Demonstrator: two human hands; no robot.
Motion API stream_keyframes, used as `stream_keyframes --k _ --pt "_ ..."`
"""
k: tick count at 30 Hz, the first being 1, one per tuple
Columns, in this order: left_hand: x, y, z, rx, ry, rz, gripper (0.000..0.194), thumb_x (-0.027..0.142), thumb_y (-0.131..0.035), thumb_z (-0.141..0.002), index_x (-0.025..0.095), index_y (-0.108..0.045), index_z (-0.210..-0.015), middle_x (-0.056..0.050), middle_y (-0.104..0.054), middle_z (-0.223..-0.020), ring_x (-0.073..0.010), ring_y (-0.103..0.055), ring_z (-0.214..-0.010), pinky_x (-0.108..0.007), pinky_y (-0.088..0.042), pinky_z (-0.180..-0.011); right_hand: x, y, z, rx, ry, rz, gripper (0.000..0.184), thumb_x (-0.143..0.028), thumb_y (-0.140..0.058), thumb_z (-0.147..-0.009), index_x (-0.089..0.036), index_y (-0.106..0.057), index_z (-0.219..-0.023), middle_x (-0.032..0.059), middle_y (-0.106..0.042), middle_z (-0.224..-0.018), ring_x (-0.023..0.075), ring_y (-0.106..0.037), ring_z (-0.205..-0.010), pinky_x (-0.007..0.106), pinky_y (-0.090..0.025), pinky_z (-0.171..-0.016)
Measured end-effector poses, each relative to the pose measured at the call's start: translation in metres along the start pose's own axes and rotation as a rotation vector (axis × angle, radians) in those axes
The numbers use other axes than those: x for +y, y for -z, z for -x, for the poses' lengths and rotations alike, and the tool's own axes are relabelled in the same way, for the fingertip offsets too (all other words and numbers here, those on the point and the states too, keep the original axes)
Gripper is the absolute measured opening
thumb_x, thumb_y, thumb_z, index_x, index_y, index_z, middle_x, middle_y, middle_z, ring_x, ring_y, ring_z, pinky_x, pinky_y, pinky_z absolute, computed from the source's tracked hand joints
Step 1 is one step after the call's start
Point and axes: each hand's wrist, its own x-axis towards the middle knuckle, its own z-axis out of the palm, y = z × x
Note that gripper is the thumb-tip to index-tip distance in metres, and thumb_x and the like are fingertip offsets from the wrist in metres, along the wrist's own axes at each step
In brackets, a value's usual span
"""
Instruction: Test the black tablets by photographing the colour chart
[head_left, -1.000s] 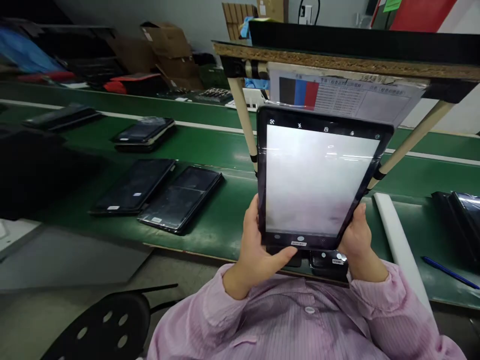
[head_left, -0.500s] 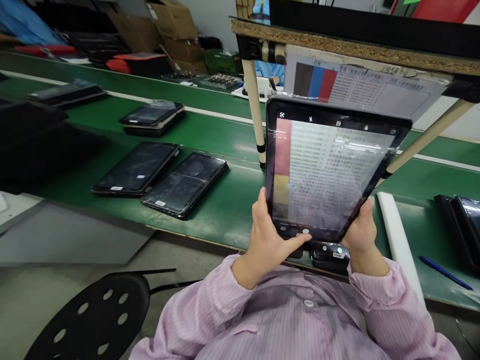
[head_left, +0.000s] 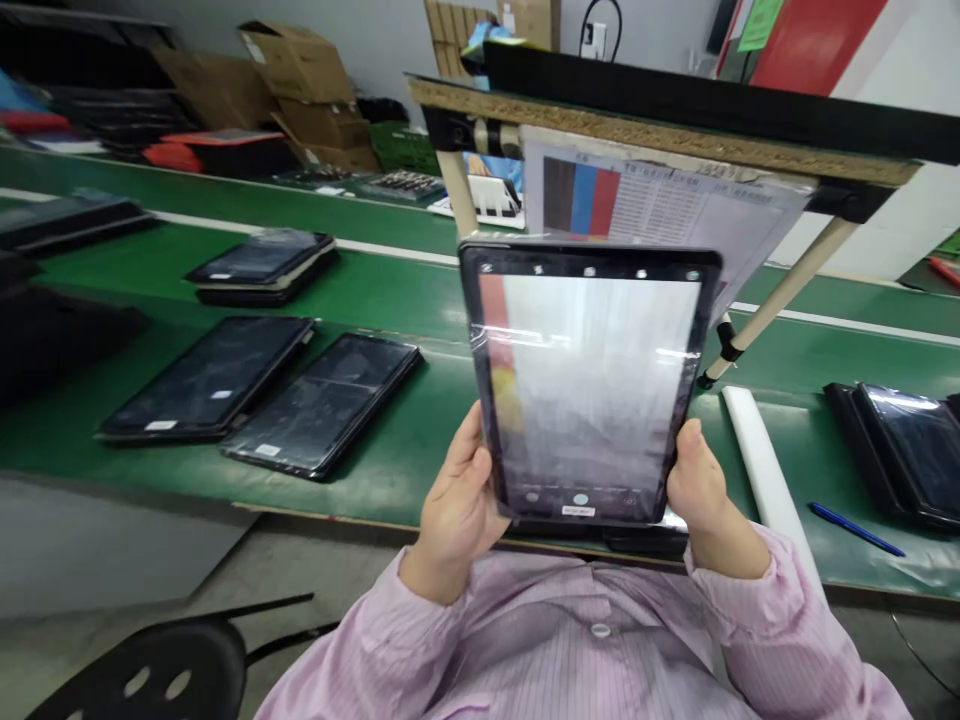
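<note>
Between my two hands a black tablet (head_left: 592,390) is held upright over the green bench, its screen facing me. The screen shows a camera view, blurred white with a red and yellow strip along the left side. My left hand (head_left: 459,500) grips the lower left edge, thumb bent against the side. On the lower right edge my right hand (head_left: 699,478) is closed, its other fingers hidden behind the tablet. Behind the tablet hangs a printed chart (head_left: 660,205) with black, blue and red blocks, partly covered by the tablet's top.
Two tablets (head_left: 326,405) lie at the left, with more stacked tablets (head_left: 262,262) behind them. A white foam strip (head_left: 769,470), a blue pen (head_left: 856,530) and other tablets (head_left: 911,450) are on the right. A wooden-edged stand (head_left: 660,135) rises ahead; a black stool (head_left: 150,670) stands lower left.
The tablet has moved left and down in view and turned more squarely toward me. My left thumb has left the screen's bottom for the side edge. The on-screen picture is now blurred.
</note>
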Motion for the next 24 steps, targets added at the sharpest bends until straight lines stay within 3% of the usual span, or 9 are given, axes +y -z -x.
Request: stream_keyframes --k 3,6,9,11,14,18,21,24 --pt "0.001 0.003 0.001 0.055 0.111 0.074 0.061 0.045 -0.085 -0.087 0.051 -0.063 -0.143 0.005 -0.077 -0.135 -0.0182 -0.078 -0.11 -0.028 -0.065 -0.088 -0.025 0.0 0.0 -0.092 0.189 0.172 0.082 -0.08 -0.03 -0.101 -0.036 -0.028 -0.17 -0.0003 -0.045 -0.169 0.0293 -0.044 -0.157 0.055 -0.043 -0.128" --pt "-0.003 0.001 0.005 0.057 0.167 0.105 0.058 0.046 -0.087 -0.084 0.05 -0.068 -0.139 0.006 -0.079 -0.131 -0.017 -0.08 -0.105 -0.026 -0.066 -0.085 -0.047 0.002 -0.007 -0.103 0.358 0.36 0.082 -0.074 -0.026 -0.105 -0.036 -0.002 -0.173 -0.0032 -0.028 -0.177 0.0295 -0.028 -0.164 0.058 -0.032 -0.134" --pt "-0.01 0.001 0.009 0.069 0.177 0.095 0.06 0.047 -0.088 -0.083 0.052 -0.067 -0.139 0.005 -0.078 -0.134 -0.0173 -0.079 -0.109 -0.025 -0.065 -0.087 -0.055 0.006 -0.015 -0.06 0.498 0.498 0.077 -0.066 -0.027 -0.108 -0.035 0.001 -0.173 -0.0045 -0.019 -0.18 0.0297 -0.018 -0.167 0.055 -0.029 -0.135" --pt "-0.015 0.002 0.013 0.106 0.179 0.067 0.065 0.048 -0.088 -0.082 0.051 -0.064 -0.143 0.004 -0.075 -0.139 -0.0182 -0.077 -0.117 -0.027 -0.063 -0.096 -0.053 0.008 -0.018 -0.041 0.54 0.564 0.074 -0.062 -0.028 -0.11 -0.035 0.0 -0.173 -0.0022 -0.025 -0.179 0.0295 -0.026 -0.165 0.053 -0.034 -0.133" --pt "-0.017 0.002 0.019 0.168 0.195 0.011 0.069 0.051 -0.088 -0.082 0.047 -0.063 -0.146 0.001 -0.07 -0.148 -0.0216 -0.07 -0.13 -0.033 -0.055 -0.112 -0.047 0.01 -0.019 -0.062 0.478 0.577 0.075 -0.063 -0.029 -0.11 -0.033 -0.001 -0.173 0.0034 -0.038 -0.173 0.0302 -0.046 -0.155 0.053 -0.043 -0.127" --pt "-0.005 -0.001 0.021 0.191 0.279 -0.039 0.064 0.051 -0.085 -0.086 0.039 -0.066 -0.146 -0.004 -0.075 -0.14 -0.0244 -0.074 -0.124 -0.041 -0.055 -0.114 -0.033 0.02 -0.017 -0.111 0.273 0.405 0.082 -0.074 -0.03 -0.105 -0.036 -0.003 -0.172 0.0014 -0.04 -0.172 0.0284 -0.043 -0.157 0.052 -0.037 -0.131" --pt "0.008 0.006 0.016 0.215 0.384 -0.075 0.067 0.049 -0.084 -0.086 0.033 -0.063 -0.148 -0.008 -0.077 -0.136 -0.0269 -0.076 -0.119 -0.045 -0.06 -0.108 -0.008 0.046 -0.008 0.038 0.107 0.328 0.079 -0.075 -0.034 -0.104 -0.041 -0.009 -0.171 0.0003 -0.038 -0.173 0.0278 -0.05 -0.152 0.054 -0.038 -0.129" --pt "0.009 0.026 0.007 0.284 0.443 -0.176 0.075 0.048 -0.087 -0.082 0.026 -0.062 -0.15 -0.012 -0.078 -0.131 -0.0287 -0.077 -0.117 -0.043 -0.063 -0.102 0.029 0.084 0.008 0.23 -0.11 0.523 0.08 -0.079 -0.044 -0.098 -0.031 -0.046 -0.163 0.0074 -0.048 -0.167 0.0329 -0.051 -0.151 0.059 -0.032 -0.131"
